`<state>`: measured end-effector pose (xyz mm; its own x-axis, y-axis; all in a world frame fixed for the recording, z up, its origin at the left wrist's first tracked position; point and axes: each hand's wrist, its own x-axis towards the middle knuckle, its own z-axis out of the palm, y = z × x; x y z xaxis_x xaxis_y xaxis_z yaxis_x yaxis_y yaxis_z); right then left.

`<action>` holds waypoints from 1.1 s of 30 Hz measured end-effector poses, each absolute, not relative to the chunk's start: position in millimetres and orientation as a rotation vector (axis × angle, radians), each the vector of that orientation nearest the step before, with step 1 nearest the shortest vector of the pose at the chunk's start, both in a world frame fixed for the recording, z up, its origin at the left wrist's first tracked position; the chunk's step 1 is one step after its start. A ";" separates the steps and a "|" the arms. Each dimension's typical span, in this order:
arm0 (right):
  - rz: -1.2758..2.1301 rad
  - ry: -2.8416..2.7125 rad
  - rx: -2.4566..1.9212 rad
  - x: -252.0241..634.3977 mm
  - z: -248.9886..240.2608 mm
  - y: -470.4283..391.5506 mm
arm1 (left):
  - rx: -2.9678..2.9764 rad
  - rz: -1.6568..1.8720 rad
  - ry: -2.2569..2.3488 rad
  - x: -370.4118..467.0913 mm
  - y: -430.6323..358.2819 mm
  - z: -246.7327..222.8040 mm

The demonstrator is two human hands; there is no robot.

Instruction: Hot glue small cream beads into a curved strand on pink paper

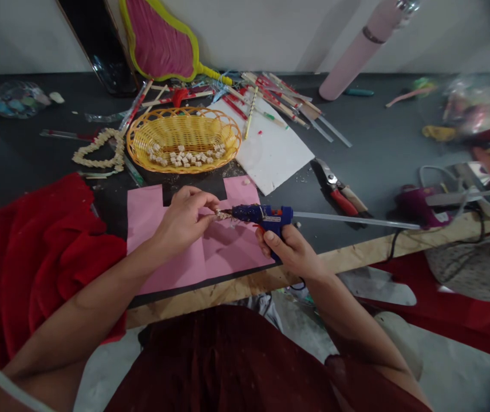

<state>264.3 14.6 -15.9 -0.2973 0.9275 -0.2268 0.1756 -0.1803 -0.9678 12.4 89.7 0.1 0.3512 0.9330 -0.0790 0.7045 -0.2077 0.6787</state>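
Observation:
My right hand (285, 246) is wrapped round the handle of a blue glue gun (266, 214), whose nozzle points left. A long clear glue stick (352, 220) sticks out of its back end. At the nozzle tip, my left hand (187, 220) pinches a small pale beaded piece (220, 215), partly hidden by the fingers. Both hands are above a pink paper sheet (176, 269) at the table's front edge. Beyond them stands a yellow woven basket (185, 129) with several small cream cubes (189, 158) in it. A heart-shaped frame of similar pale pieces (82, 155) lies left of the basket.
Red cloth (43, 246) covers the table's left front. Pruning shears (342, 194) lie to the right, near a purple glue gun (421, 207) with a cord. A white sheet (275, 154), loose sticks (271, 94), a pink bottle (352, 60) and a phone (103, 51) are farther back.

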 end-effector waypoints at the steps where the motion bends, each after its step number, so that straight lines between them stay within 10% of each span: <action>1: 1.535 -1.446 -1.315 264.1 -15.9 14.1 | 1.981 0.475 1.419 12.3 89.7 0.2; 33: 1.408 -1.072 -1.679 344.6 -20.7 102.5 | 2.149 0.328 1.370 10.8 90.6 -5.8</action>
